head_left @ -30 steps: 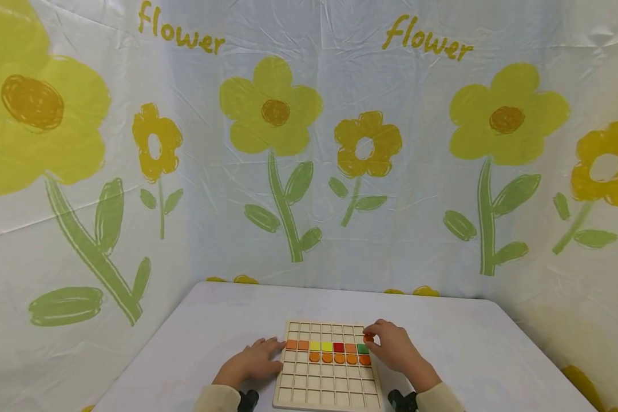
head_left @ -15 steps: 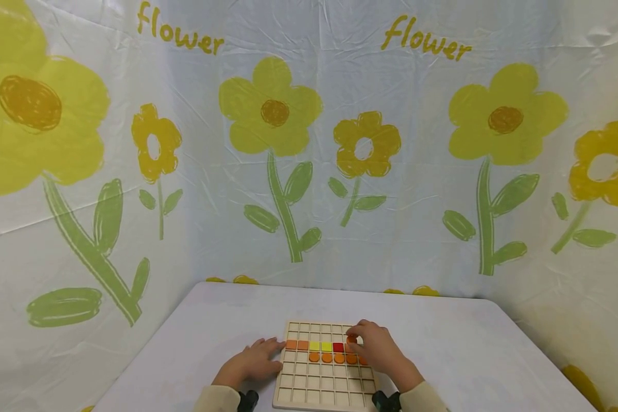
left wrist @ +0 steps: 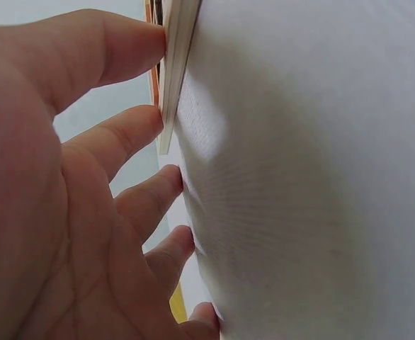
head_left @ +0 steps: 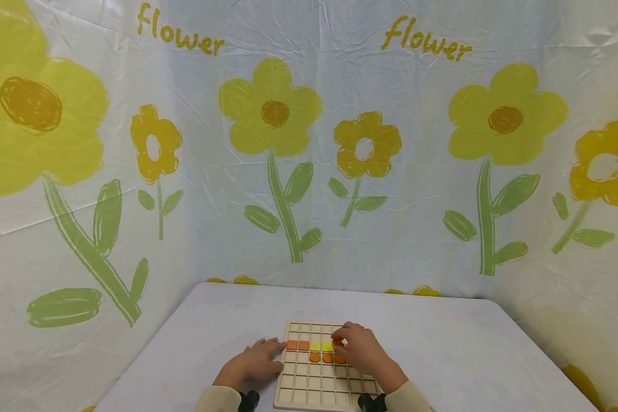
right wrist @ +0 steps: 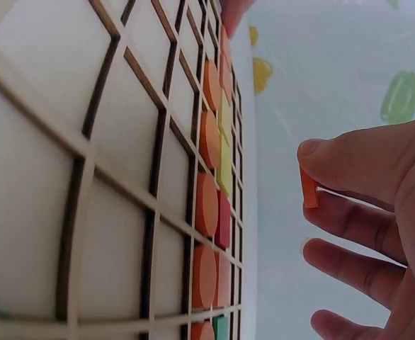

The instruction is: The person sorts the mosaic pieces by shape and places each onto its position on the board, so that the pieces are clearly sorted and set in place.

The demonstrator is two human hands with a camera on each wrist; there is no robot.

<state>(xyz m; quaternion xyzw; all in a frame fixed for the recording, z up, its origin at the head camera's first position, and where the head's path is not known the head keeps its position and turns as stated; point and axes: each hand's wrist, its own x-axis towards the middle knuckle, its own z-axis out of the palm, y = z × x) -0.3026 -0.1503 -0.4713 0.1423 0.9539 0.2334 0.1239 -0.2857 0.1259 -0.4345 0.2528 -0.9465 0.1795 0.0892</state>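
Note:
A wooden grid board (head_left: 300, 381) lies on the table before me. My left hand (head_left: 252, 361) rests at its left side, the thumb and index fingertips touching the edge in the left wrist view, the other fingertips on the tabletop. Between thumb and index finger my right hand (head_left: 364, 350) pinches an orange piece (right wrist: 309, 190), held above the board. One row holds square tiles: orange (head_left: 291, 345), yellow (head_left: 315, 346), red (right wrist: 223, 219) and green (right wrist: 221, 327). Orange round discs (head_left: 315, 357) fill several cells of the row nearer me. The right hand hides part of both rows in the head view.
The white table (head_left: 443, 355) extends around the board on all sides. Behind it hangs a pale curtain (head_left: 422, 229) printed with yellow flowers, with further curtain walls at left and right. Dark wrist cameras sit at both sleeve cuffs.
My right hand has moved left across the board with the orange piece, from the right edge to above the red tile's column. The left hand stays in place.

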